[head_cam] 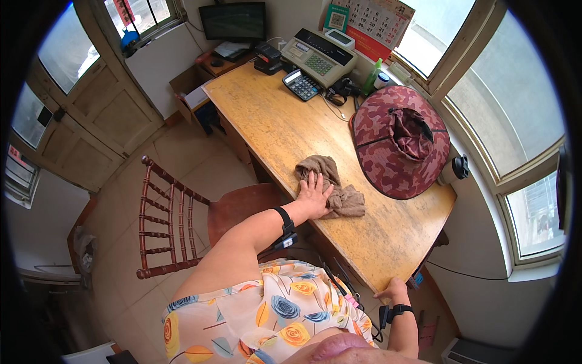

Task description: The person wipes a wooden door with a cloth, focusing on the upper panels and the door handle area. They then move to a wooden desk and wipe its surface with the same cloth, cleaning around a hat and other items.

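My left hand [313, 195] lies palm down on a crumpled brown cloth [348, 200], fingers spread. The cloth is bunched on the worn top of a wooden desk [273, 118], close to its front edge. At the desk's near corner, my right hand [394, 290] holds the edge, with the thumb at the corner and the other fingers mostly hidden. Both wrists carry black straps with small devices. A maroon camouflage sun hat [402, 141] rests brim down on the desk, beyond the cloth to the right.
A wooden chair [245, 207] stands against the desk's front. At the desk's far end are a calculator [302, 85], a cash register [318, 59] and a green bottle [372, 77]. A lidded cup [454, 169] stands beside the hat. Cables hang near my waist.
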`<state>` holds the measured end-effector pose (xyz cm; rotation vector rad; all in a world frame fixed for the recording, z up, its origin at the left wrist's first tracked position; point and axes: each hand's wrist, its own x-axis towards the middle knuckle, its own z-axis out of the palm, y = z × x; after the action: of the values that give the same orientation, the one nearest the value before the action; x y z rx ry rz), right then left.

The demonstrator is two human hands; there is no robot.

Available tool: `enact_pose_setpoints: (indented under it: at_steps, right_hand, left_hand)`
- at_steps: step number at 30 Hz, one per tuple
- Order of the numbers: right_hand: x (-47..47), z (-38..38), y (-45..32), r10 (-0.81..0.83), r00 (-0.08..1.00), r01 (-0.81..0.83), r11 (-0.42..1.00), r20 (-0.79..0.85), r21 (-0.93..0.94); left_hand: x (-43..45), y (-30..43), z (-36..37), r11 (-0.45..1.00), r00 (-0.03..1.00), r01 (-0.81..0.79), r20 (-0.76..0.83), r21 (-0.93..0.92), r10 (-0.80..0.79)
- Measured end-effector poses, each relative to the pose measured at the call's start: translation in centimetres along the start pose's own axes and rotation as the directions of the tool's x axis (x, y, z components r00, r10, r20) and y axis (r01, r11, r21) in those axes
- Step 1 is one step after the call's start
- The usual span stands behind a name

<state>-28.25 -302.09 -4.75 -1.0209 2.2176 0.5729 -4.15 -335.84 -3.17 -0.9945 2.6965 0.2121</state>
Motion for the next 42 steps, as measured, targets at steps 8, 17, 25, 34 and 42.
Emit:
enact_pose_setpoints:
  at_steps: [8,17,25,34,42]
  right_hand:
    - [-0.4,-0.2,-0.3,-0.005,0.999,0.004,1.0,-0.038,-0.009]
    - [-0.1,0.3,0.0,0.009,0.999,-0.009,1.0,-0.042,0.017]
    - [-0.5,-0.5,-0.3,0.015,0.999,-0.014,1.0,-0.029,0.008]
    - [-0.4,0.3,0.3,-0.019,0.996,0.021,1.0,-0.087,0.013]
    - [-1.4,-0.1,-0.4,-0.038,0.994,0.044,0.997,-0.1,0.061]
  left_hand:
    - [1.4,0.4,-1.0,0.999,0.997,0.03,0.071,-0.028,-0.028]
    - [2.8,0.6,-0.9,0.999,0.996,0.049,0.072,0.002,-0.049]
    - [3.6,0.7,-1.8,0.999,0.998,0.044,0.043,0.009,-0.044]
    - [4.3,1.0,-2.5,0.996,0.995,0.076,0.057,0.037,-0.078]
    - [6.3,1.6,-2.0,0.992,0.991,0.125,0.057,-0.005,-0.125]
